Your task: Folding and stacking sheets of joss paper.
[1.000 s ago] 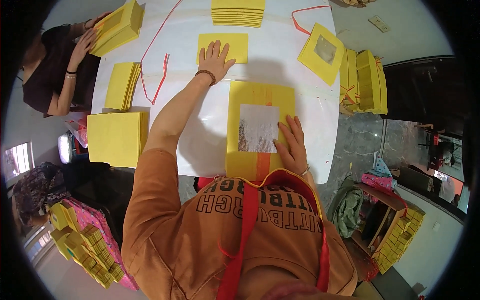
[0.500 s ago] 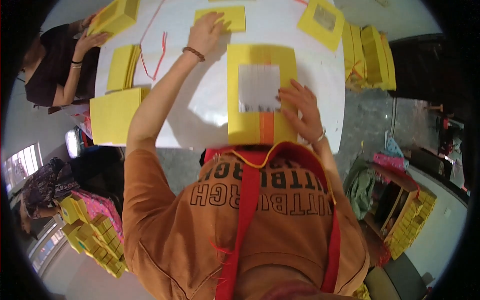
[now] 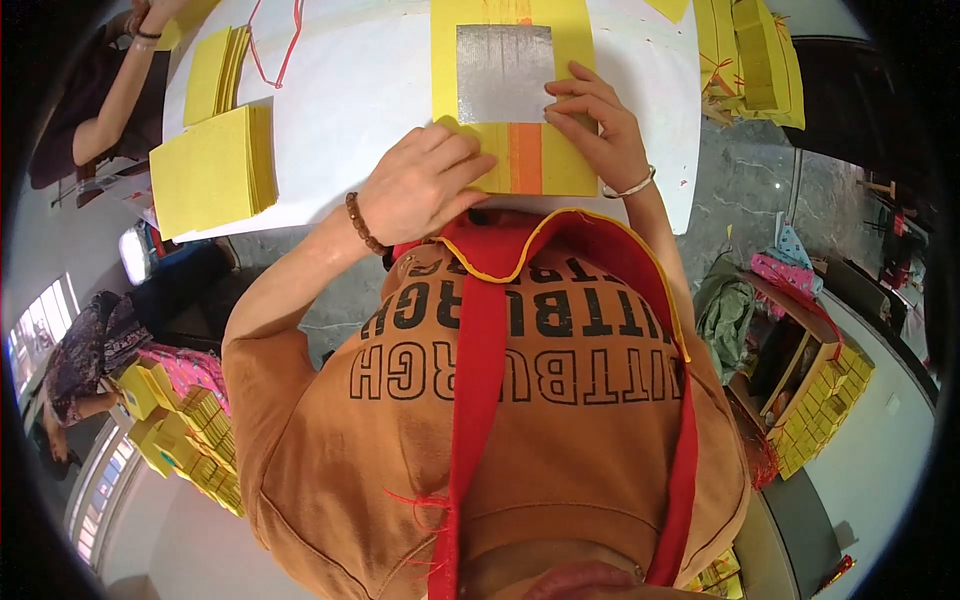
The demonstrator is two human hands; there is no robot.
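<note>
A yellow paper sheet or stack (image 3: 572, 175) lies at the table's near edge, with a silvery square (image 3: 505, 75) on it and an orange strip (image 3: 526, 160) running down its middle. My left hand (image 3: 425, 180) grips its near left corner, fingers curled on top and the thumb at the near edge. On the far right side rests my right hand (image 3: 605, 125), fingers stretched apart, their tips at the silvery square's right edge. Whether the yellow piece is one sheet or several layers I cannot tell.
Yellow paper stacks (image 3: 212, 170) stand at the table's left, with a red string (image 3: 275, 75) beyond them. Tied yellow bundles (image 3: 765, 60) sit off the right edge. Another person's arm (image 3: 115, 105) reaches in at the far left. A wooden cabinet (image 3: 795, 375) stands at right.
My left hand has come back from the far yellow piece to the near left corner of the yellow paper. My right hand stays at its right side. The view has shifted, cutting off the table's far part.
</note>
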